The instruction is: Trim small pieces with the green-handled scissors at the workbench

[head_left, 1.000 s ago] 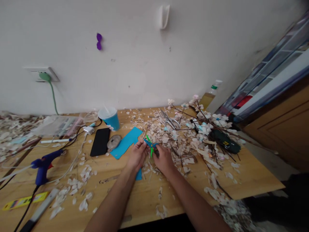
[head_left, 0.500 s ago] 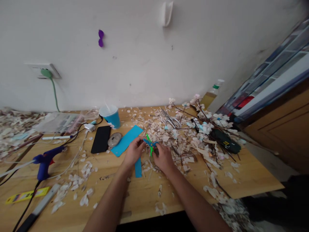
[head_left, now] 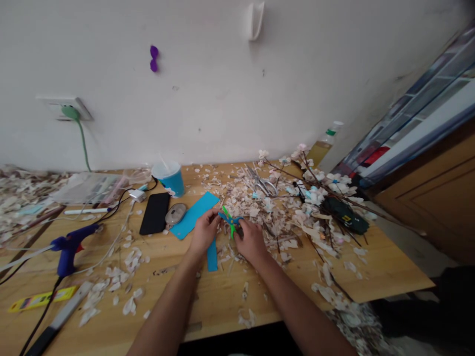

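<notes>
My right hand (head_left: 251, 240) is wrapped round a pair of small scissors (head_left: 232, 222) with blue and green parts, their blades spread. Close by on the left, my left hand (head_left: 205, 231) is closed in a pinch near the scissors' blue tip; whatever lies between its fingertips is too small to make out. A wide blue sheet (head_left: 196, 213) rests on the table behind my left hand. Partly under that hand, a narrow blue strip (head_left: 212, 257) points toward me. Pale scraps (head_left: 245, 200) are heaped beyond the scissors.
Metal scissors (head_left: 262, 183) and blossom branches (head_left: 315, 193) lie at the back right, near a bottle (head_left: 322, 148). Left of me are a phone (head_left: 154, 213), a round tin (head_left: 175, 213), a blue cup (head_left: 169, 179), a glue gun (head_left: 70, 247) and a box cutter (head_left: 61, 316).
The spread scissors have shifted very slightly within the hands. Both hands stay in nearly the same place; the whole view has moved a little.
</notes>
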The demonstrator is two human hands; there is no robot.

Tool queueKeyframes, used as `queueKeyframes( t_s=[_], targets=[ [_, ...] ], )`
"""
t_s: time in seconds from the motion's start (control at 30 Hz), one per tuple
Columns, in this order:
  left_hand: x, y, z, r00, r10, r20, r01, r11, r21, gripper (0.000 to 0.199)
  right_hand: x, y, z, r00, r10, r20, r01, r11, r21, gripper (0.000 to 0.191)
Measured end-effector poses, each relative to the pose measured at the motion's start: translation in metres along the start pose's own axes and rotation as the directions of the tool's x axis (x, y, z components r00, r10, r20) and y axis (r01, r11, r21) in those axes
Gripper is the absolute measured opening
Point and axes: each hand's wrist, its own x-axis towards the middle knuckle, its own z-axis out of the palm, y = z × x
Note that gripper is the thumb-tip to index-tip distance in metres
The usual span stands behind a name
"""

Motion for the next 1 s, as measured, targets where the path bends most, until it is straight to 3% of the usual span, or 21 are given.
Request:
queueKeyframes(
  t_s=[0.13, 0.33, 0.43, 0.63, 0.83, 1.0],
  targets=[
    [0.002, -0.003, -0.001, 1.000, -0.020, -0.015, 0.020, 1.000, -0.008, 0.020, 0.001, 0.000, -0.001, 1.000, -0.001, -0.008, 0.001, 1.000, -0.006, 0.017],
    [0.004, -0.015, 0.003, 0.991, -0.135, 0.005, 0.131, 0.958, -0.254, 0.028, 0.001, -0.001, -0.002, 1.000, 0.012, 0.014, -0.012, 1.000, -0.003, 0.014],
    [0.003, -0.018, 0.003, 0.988, -0.154, 0.021, 0.153, 0.942, -0.300, 0.028, 0.001, -0.001, -0.001, 1.000, 0.015, 0.017, -0.015, 1.000, -0.004, 0.015],
    [0.003, -0.015, 0.002, 0.997, -0.070, 0.023, 0.073, 0.986, -0.153, 0.025, 0.000, 0.002, 0.002, 1.000, -0.010, -0.006, 0.010, 1.000, 0.012, 0.014],
    [0.002, -0.009, 0.004, 0.997, -0.074, 0.029, 0.077, 0.989, -0.127, 0.023, 0.000, 0.001, 0.001, 1.000, 0.004, -0.002, -0.004, 1.000, -0.001, 0.015],
    [0.000, -0.004, -0.001, 1.000, 0.003, 0.016, -0.004, 0.999, 0.053, 0.015, 0.001, 0.001, 0.000, 1.000, -0.004, 0.016, 0.004, 1.000, -0.013, 0.015]
  ],
)
